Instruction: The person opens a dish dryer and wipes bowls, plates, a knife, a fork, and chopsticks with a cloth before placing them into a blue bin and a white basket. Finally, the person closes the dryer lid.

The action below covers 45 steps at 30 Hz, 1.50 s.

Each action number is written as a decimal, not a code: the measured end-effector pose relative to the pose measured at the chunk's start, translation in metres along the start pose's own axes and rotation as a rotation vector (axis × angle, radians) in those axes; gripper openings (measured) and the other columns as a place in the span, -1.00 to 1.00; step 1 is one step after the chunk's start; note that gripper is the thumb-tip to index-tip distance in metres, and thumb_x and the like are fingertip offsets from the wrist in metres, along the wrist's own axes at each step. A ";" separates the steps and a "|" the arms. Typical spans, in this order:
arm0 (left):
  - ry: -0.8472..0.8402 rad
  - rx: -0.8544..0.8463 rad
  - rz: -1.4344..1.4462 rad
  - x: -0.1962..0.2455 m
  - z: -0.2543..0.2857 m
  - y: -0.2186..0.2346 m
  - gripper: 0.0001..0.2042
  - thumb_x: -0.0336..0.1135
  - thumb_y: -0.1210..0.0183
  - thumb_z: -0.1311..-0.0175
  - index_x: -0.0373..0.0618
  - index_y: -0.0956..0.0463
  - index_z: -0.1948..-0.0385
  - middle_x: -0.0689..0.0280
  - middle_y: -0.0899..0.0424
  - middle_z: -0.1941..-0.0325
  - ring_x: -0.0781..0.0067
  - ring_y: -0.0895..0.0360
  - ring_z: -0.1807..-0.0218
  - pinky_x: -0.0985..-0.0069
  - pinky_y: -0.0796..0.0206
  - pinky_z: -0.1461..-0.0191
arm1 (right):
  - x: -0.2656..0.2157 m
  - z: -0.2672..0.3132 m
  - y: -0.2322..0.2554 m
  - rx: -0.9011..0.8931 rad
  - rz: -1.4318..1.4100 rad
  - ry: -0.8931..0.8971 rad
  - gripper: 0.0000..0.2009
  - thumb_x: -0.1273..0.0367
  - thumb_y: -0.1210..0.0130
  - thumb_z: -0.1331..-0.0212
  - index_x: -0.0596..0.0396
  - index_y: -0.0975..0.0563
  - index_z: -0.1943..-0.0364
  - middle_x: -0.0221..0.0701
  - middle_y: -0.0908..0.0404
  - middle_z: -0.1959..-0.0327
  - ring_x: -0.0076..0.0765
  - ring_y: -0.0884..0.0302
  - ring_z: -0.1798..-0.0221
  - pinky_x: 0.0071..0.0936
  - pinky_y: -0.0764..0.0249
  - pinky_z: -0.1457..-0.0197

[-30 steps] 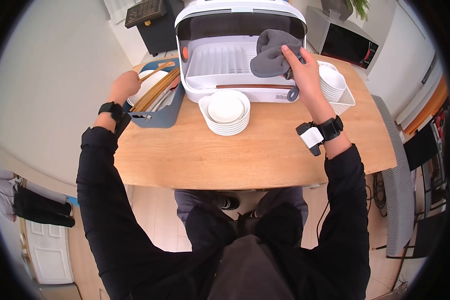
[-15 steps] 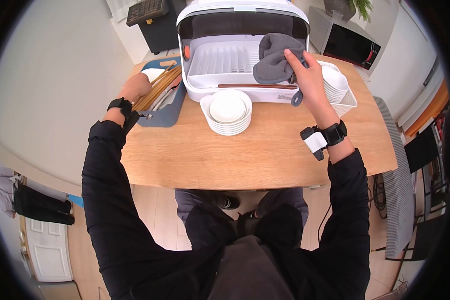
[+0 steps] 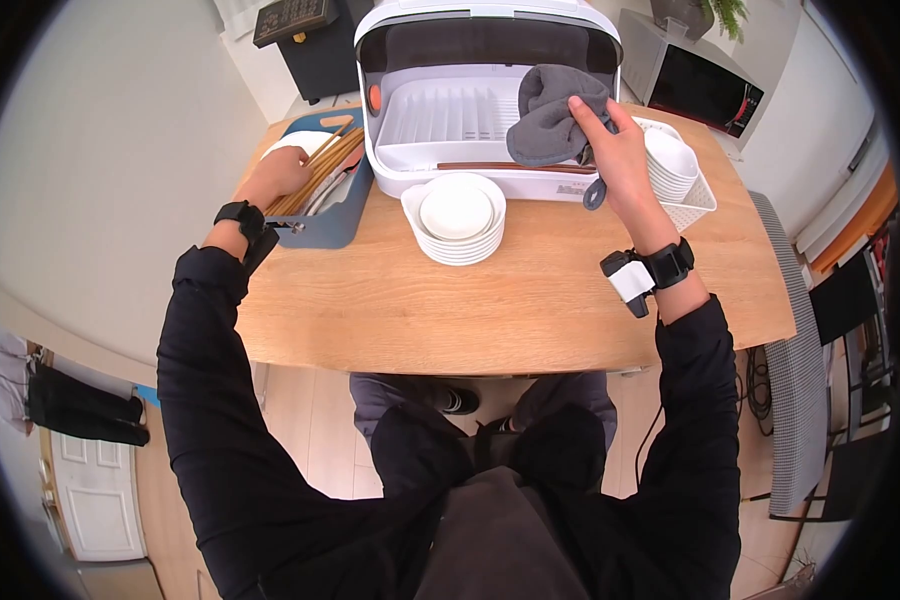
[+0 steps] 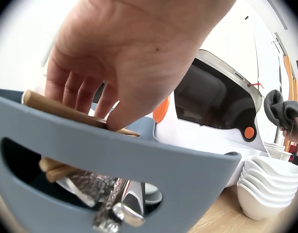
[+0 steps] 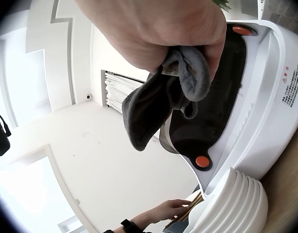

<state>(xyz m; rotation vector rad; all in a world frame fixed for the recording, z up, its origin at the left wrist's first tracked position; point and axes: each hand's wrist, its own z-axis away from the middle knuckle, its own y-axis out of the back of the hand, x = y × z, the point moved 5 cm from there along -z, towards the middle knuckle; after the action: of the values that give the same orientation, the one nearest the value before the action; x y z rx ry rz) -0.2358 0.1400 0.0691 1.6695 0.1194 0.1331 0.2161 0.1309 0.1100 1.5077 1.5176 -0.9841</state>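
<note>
Over the blue-grey basket (image 3: 338, 232) at the table's left, my left hand (image 3: 282, 178) pinches wooden chopsticks (image 4: 66, 110) between thumb and fingers, near the rim. More chopsticks (image 3: 338, 172) and metal cutlery (image 4: 132, 201) lie in that basket, with a white dish partly hidden by the hand. My right hand (image 3: 615, 155) grips a grey cloth (image 3: 550, 125), which hangs folded in front of the white dish cabinet (image 3: 410, 182). In the right wrist view the cloth (image 5: 149, 109) droops below the fingers of my right hand (image 5: 163, 29).
Stacked white bowls (image 3: 455, 225) stand before the open cabinet. Reddish-brown chopsticks (image 3: 510, 167) lie along its front ledge. At the right, a white basket (image 3: 692, 208) holds more bowls (image 3: 670, 165). A microwave (image 3: 705, 90) sits behind.
My left hand has moved right and farther over the blue-grey basket, keeping hold of chopsticks. My right hand has shifted slightly right and down with the grey cloth in its grip.
</note>
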 end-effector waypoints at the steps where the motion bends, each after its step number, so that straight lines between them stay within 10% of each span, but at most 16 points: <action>1: 0.012 0.003 0.000 0.001 0.002 0.002 -0.66 -0.27 -0.11 -0.19 -0.14 -0.62 0.02 0.03 -0.67 0.00 0.08 -0.59 -0.08 0.27 -0.40 -0.16 | -0.001 0.001 -0.001 -0.002 0.001 -0.010 -0.64 0.17 -0.21 -0.27 0.25 -0.58 0.12 -0.37 -0.58 0.11 -0.53 -0.58 0.19 -0.57 -0.59 0.27; 29: -0.004 0.210 0.052 0.006 0.010 0.024 -0.73 -0.22 -0.15 -0.19 -0.14 -0.65 0.16 0.06 -0.69 0.12 0.08 -0.62 0.04 0.27 -0.44 -0.05 | 0.010 -0.013 0.011 0.020 -0.023 0.011 -0.64 0.18 -0.23 -0.26 0.21 -0.57 0.07 -0.42 -0.64 0.27 -0.58 -0.57 0.32 -0.62 -0.53 0.33; 34: -0.231 0.410 0.112 0.098 0.054 0.068 -0.80 -0.29 -0.16 -0.20 -0.06 -0.65 0.20 0.18 -0.71 0.19 0.16 -0.63 0.12 0.33 -0.46 0.06 | 0.006 -0.016 0.018 0.085 0.024 0.052 -0.62 0.17 -0.24 -0.24 0.21 -0.57 0.07 -0.40 -0.65 0.32 -0.61 -0.54 0.39 -0.61 -0.47 0.40; 45: -0.577 -0.049 0.143 0.236 -0.024 0.005 -0.80 -0.25 -0.19 -0.15 -0.07 -0.72 0.28 0.14 -0.72 0.25 0.12 -0.64 0.19 0.31 -0.46 0.09 | 0.009 -0.014 0.044 0.095 0.071 0.118 -0.64 0.20 -0.24 -0.24 0.19 -0.57 0.02 -0.45 -0.65 0.33 -0.63 -0.55 0.36 -0.62 -0.49 0.37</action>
<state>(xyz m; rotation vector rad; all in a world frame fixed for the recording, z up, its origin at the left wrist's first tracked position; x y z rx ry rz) -0.0063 0.1998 0.0802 1.6059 -0.4352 -0.2387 0.2605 0.1475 0.1069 1.7014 1.5061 -0.9516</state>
